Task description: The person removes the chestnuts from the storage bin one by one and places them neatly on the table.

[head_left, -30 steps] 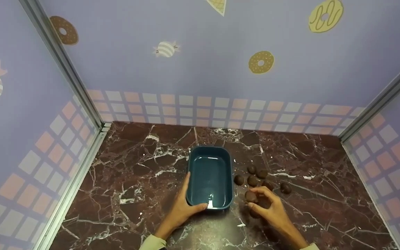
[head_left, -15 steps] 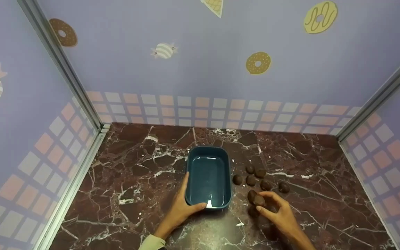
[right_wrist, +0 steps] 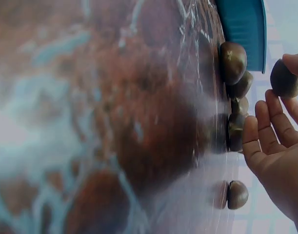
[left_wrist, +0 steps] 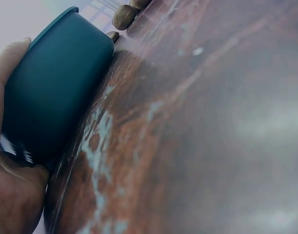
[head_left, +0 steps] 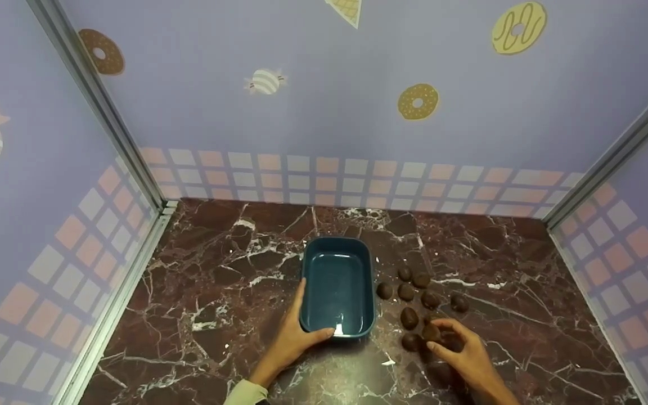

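A deep teal rectangular dish (head_left: pixel 338 292) stands on the marble surface. My left hand (head_left: pixel 293 334) holds its near left corner, thumb on the near rim and fingers along the left side. To the dish's right lie several glossy brown chestnuts, among them one (head_left: pixel 409 318) by my right fingers and one (head_left: pixel 412 342) nearer me. My right hand (head_left: pixel 464 351) pinches another chestnut (head_left: pixel 431 331) between thumb and forefinger. In the right wrist view this chestnut (right_wrist: pixel 287 79) is raised off the surface, and the other fingers are loosely extended.
Farther back sit more chestnuts, including one (head_left: pixel 385 291) beside the dish and one (head_left: pixel 459 303) apart on the right. Purple patterned walls (head_left: pixel 324 112) enclose the dark red marble tabletop (head_left: pixel 234 270) at the back and sides.
My right hand has shifted right and slightly toward me, with a chestnut in its fingertips. A chestnut where its fingertips were now shows uncovered on the surface. My left hand stays on the dish.
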{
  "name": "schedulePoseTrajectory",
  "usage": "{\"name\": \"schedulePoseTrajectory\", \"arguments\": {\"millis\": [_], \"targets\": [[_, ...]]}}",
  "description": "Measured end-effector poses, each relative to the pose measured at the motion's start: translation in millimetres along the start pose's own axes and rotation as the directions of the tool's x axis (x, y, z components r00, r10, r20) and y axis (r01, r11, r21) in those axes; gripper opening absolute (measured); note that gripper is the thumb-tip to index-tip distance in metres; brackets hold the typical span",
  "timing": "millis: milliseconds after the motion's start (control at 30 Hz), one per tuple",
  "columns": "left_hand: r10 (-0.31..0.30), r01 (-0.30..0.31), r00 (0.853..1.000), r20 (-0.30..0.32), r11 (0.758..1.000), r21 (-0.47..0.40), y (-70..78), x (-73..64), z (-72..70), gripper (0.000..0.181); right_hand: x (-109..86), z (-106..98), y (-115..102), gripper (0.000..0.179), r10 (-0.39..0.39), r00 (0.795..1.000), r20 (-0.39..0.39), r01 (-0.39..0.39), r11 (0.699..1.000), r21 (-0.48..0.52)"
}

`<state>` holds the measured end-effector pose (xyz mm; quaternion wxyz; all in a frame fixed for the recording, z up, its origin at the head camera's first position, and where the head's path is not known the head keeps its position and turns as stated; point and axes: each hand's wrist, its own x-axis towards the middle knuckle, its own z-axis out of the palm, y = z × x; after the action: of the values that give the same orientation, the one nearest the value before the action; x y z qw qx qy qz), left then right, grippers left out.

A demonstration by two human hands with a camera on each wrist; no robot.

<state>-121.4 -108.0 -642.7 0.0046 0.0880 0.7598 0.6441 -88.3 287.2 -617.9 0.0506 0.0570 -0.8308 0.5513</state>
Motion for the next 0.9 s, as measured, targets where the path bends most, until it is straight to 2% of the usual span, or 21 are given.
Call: {"name": "schedulePoseTrajectory", "arguments": {"millis": [133, 233, 467, 633, 900], "targets": [[0.001, -0.001, 1.000, 0.000, 1.000, -0.004, -0.2, 0.7, -0.3, 0.132, -1.3, -4, 0, 0.041, 0.048, 0.999, 0.002, -0.048, 0.999, -0.010], [0.007, -0.007, 1.000, -0.001, 1.000, 0.001, -0.6, 0.7, -0.3, 0.132, -2.4, -6, 2, 0.041, 0.054, 0.999, -0.003, -0.054, 0.998, -0.018], [-0.001, 0.001, 1.000, -0.002, 1.000, 0.001, -0.5, 0.5, -0.8, 0.131, -4.3, -14, 6, 0.040, 0.071, 0.997, -0.006, -0.071, 0.985, -0.155], [0.005, -0.005, 1.000, 0.002, 1.000, -0.005, -0.4, 0.7, -1.1, 0.131, -4.4, -16, 9, 0.039, 0.034, 0.999, 0.000, -0.032, 0.964, -0.265], [0.016, -0.016, 1.000, 0.006, 1.000, -0.013, -0.9, 1.0, -0.5, 0.132, -3.9, -12, 14, 0.039, -0.007, 1.000, 0.026, 0.015, 0.944, -0.330]]}}
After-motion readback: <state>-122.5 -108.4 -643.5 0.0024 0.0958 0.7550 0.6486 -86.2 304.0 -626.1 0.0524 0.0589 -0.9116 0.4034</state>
